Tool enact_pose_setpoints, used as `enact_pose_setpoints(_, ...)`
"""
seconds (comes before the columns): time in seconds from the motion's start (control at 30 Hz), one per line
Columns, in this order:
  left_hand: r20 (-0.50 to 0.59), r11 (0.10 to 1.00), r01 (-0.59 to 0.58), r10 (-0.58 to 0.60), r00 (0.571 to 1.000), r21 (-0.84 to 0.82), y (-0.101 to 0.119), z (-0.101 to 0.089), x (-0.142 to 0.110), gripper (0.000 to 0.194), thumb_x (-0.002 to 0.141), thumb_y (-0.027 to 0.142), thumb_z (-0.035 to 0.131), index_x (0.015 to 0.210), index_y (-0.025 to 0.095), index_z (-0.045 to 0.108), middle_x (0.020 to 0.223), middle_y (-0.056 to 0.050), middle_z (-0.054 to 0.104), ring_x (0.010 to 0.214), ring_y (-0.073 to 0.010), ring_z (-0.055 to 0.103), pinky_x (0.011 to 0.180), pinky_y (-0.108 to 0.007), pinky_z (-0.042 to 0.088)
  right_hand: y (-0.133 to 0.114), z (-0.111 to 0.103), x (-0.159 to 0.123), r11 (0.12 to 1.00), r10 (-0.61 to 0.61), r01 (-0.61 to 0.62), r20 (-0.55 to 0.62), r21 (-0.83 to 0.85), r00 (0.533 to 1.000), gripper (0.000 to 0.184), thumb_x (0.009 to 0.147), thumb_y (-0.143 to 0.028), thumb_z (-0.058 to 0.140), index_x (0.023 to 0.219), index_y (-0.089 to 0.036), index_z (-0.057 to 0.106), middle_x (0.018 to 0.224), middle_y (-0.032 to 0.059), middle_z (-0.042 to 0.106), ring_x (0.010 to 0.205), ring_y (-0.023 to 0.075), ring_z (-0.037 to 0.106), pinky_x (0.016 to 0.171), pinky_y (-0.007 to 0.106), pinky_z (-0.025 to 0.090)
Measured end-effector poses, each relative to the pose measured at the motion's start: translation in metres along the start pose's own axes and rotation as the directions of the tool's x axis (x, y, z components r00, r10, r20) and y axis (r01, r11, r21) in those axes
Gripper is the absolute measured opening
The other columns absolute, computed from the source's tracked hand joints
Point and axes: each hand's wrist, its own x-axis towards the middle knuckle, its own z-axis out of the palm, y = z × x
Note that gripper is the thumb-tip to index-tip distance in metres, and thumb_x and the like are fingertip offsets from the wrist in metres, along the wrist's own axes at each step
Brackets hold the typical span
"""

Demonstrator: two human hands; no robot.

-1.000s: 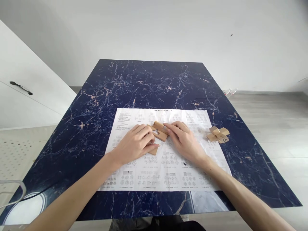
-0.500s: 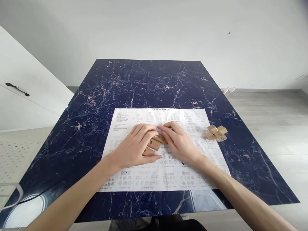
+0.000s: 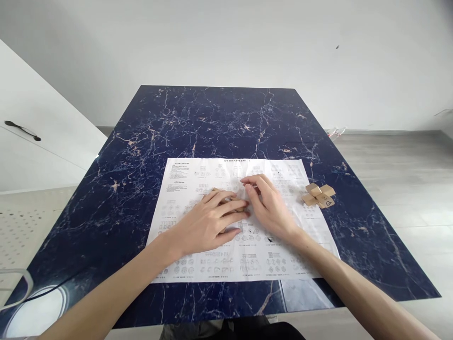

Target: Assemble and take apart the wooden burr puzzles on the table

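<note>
In the head view, your left hand (image 3: 208,222) lies spread over the wood pieces (image 3: 241,208) on the sheet (image 3: 184,189), covering most of them; you can't tell whether it grips any. Your right hand (image 3: 271,208) is just beside, fingers curled, its grip unclear. The wooden cross (image 3: 319,195) sits at the sheet's right edge on the bench (image 3: 219,123).
</note>
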Motion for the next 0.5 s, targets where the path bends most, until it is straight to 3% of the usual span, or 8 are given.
enact_pose_setpoints(0.2, -0.035, 0.993, 0.113, -0.111, 0.993, 0.035, -0.017, -0.005, -0.005, 0.032, 0.113, 0.035, 0.055, 0.139, 0.023, 0.070, 0.146, -0.010, 0.071, 0.137, -0.0323, 0.061, 0.112, -0.056, 0.053, -0.002, -0.001, 0.000, 1.000, 0.027, -0.027, 0.011, 0.004, 1.000, 0.018, 0.113, -0.031, 0.047, 0.118, -0.023, 0.063, 0.119, 0.0115, 0.068, 0.101, 0.0253, 0.069, 0.088, 0.045, 0.058)
enact_pose_setpoints(0.4, -0.106, 0.963, 0.261, -0.253, 0.962, 0.073, -0.053, -0.018, -0.014, 0.038, 0.114, 0.041, 0.050, 0.145, 0.029, 0.069, 0.154, -0.005, 0.068, 0.147, -0.0322, 0.057, 0.122, -0.059, 0.046, -0.005, -0.002, 0.000, 0.999, 0.040, -0.039, 0.037, -0.024, 0.999, 0.016, 0.110, -0.032, 0.050, 0.117, -0.023, 0.062, 0.117, 0.0121, 0.069, 0.095, 0.0256, 0.068, 0.083, 0.044, 0.058)
enact_pose_setpoints(0.5, -0.150, 0.924, 0.368, -0.350, 0.925, 0.109, -0.073, -0.024, -0.023, 0.044, 0.114, 0.047, 0.047, 0.146, 0.027, 0.070, 0.155, -0.007, 0.068, 0.148, -0.0335, 0.057, 0.124, -0.060, 0.044, -0.004, -0.003, -0.001, 0.998, 0.052, -0.050, 0.053, -0.028, 0.997, 0.016, 0.110, -0.033, 0.051, 0.116, -0.024, 0.062, 0.119, 0.0126, 0.068, 0.096, 0.0261, 0.068, 0.083, 0.044, 0.058)
